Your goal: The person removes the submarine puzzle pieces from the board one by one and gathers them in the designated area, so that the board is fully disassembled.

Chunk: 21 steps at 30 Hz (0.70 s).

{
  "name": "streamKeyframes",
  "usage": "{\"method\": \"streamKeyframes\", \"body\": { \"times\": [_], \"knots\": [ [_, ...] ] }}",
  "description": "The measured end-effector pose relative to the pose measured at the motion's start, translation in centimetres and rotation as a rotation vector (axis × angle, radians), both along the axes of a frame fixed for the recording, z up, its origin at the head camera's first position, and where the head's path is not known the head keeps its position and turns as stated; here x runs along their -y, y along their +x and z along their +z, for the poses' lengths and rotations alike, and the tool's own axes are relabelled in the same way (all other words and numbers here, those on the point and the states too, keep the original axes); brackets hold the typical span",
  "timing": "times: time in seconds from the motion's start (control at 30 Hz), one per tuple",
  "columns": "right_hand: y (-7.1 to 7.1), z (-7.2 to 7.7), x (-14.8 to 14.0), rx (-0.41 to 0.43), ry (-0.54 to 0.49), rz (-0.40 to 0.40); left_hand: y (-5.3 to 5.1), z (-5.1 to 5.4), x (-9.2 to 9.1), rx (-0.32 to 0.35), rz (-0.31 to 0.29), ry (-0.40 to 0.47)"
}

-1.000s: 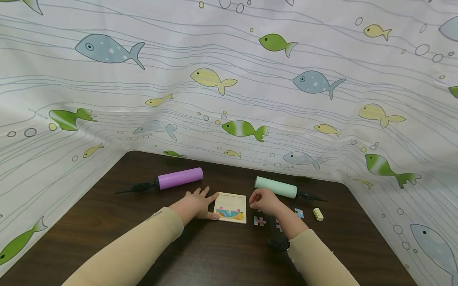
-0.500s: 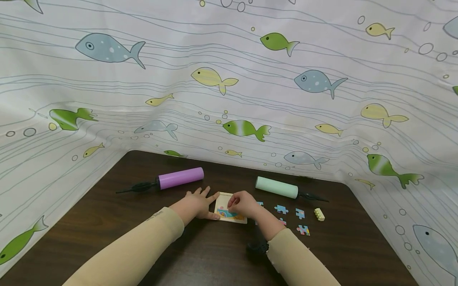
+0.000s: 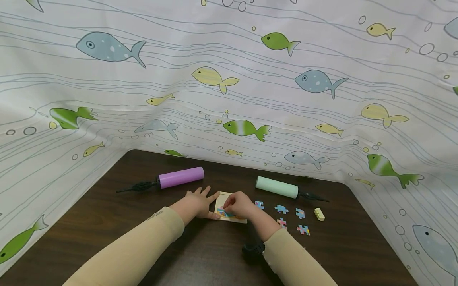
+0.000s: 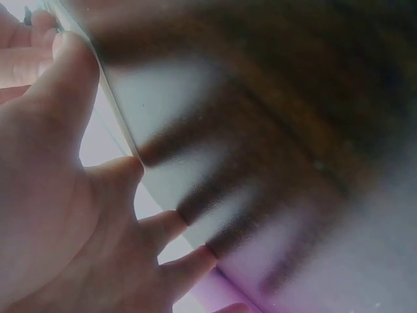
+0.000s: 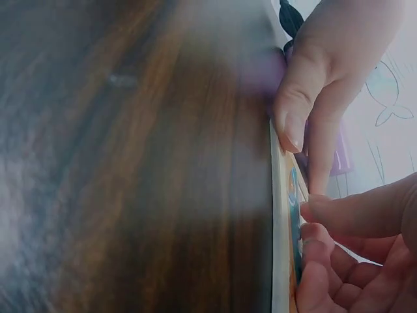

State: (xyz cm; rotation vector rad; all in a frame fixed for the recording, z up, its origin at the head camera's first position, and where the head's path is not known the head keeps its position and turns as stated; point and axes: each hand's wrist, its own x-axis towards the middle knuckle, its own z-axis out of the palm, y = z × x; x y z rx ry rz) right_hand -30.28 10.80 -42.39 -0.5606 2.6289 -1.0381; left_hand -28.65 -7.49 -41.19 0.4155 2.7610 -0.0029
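Note:
My left hand (image 3: 195, 204) steadies a small wooden puzzle tray (image 3: 225, 195), its fingers spread out straight and its thumb on the near edge. In the right wrist view that thumb (image 5: 293, 130) rests on the tray's rim (image 5: 279, 215). My right hand (image 3: 240, 204) is over the tray, thumb and fingertips together, pinching a puzzle piece that the fingers mostly hide. Joined picture pieces (image 3: 222, 213) line the near part of the tray. Right of it lie several loose puzzle pieces (image 3: 281, 209), blue and pink.
A purple hand pump (image 3: 181, 177) lies behind my left hand. A mint-green pump (image 3: 276, 187) lies at the back right, with a pale yellow toy brick (image 3: 319, 214) in front of its tip. Fish-printed cloth (image 3: 229, 91) surrounds the dark table (image 3: 200, 254).
My right hand has moved left from beside the loose pieces to over the tray, then slightly further left. My left hand has stayed at the tray's left side.

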Motion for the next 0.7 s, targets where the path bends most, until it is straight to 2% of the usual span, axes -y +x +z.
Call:
{"method": "streamKeyframes", "body": {
  "times": [0.23, 0.7],
  "knots": [
    [0.08, 0.23, -0.07, 0.036, 0.002, 0.018, -0.01, 0.09, -0.02, 0.005, 0.006, -0.001],
    [0.10, -0.29, 0.13, 0.020, 0.003, 0.028, -0.09, -0.14, 0.11, 0.001, 0.002, 0.015]
  ]
}}
